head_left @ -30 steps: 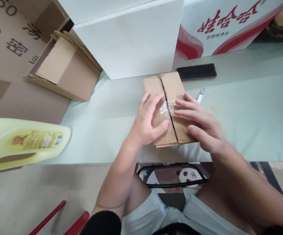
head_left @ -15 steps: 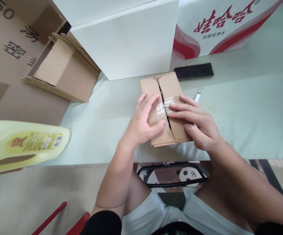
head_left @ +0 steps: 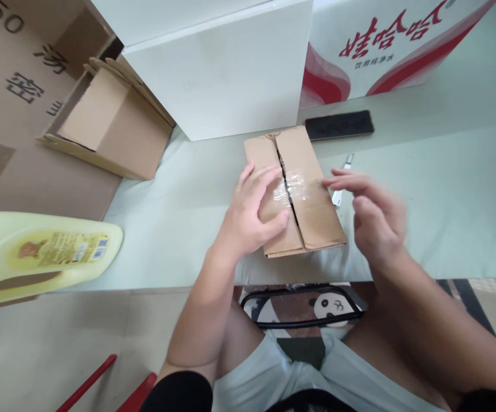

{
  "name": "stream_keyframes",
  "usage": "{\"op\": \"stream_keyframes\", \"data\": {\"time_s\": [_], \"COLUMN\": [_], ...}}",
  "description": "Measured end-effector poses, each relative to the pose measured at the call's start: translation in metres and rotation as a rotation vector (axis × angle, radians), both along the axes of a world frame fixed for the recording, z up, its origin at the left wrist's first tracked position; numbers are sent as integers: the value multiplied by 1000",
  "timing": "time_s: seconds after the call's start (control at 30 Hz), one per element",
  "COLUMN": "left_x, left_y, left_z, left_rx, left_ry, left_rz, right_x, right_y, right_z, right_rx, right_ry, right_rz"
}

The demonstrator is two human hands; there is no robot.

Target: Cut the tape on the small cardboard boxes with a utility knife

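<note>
A small cardboard box [head_left: 317, 214] lies on the pale green tablecloth, its two top flaps meeting at a dark seam. A strip of clear tape [head_left: 294, 186] crosses the middle of that seam. My left hand [head_left: 252, 212] rests on the left flap, fingers spread and thumb near the seam. Off the box's right side is my right hand [head_left: 374, 214], slightly blurred, fingers stretched out and nothing seen in it. Partly under its fingers on the cloth lies a slim white cutter knife [head_left: 338, 197].
Behind the box stand a white carton [head_left: 231, 86] and a red-and-white water carton [head_left: 385, 51], with a black phone [head_left: 339, 125] before them. An open cardboard box [head_left: 132, 126] and a yellow jug [head_left: 59, 249] are at left. The table's front edge runs close to the box.
My right hand has lifted off the box's right flap and moved right, uncovering the tape and more of the cutter knife. My left hand stays on the left flap.
</note>
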State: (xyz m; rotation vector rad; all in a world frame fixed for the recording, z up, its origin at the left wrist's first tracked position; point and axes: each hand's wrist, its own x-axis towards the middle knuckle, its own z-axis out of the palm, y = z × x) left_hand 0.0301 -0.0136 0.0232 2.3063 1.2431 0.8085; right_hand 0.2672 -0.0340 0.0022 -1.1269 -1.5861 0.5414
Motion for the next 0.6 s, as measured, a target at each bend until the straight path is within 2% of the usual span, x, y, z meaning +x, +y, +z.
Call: {"op": "stream_keyframes", "data": {"time_s": [0.07,0.13,0.23,0.3,0.47,0.53,0.6], "left_x": [0,0,0,0,2,3,4], "left_y": [2,4,5,5,2,1,0], "left_z": [-2,-5,-6,-6,-1,1,3], "left_rx": [56,84,85,71,12,-7,-24], "left_ry": [-26,-41,-33,-19,-20,-20,-9], "left_rz": [-49,-67,-62,-51,-19,-10,-2], "right_x": [9,18,25,23,17,17,19], "right_y": [8,18,27,28,28,30,33], "right_z": [-6,-13,-20,-21,-18,-19,-20], "right_rx": [-146,-374,-675,-742,-741,-705,-600], "right_ry": [-140,-416,-762,-865,-846,-701,-427], "right_rz": [-233,-339,-260,-196,-163,-190,-241]}}
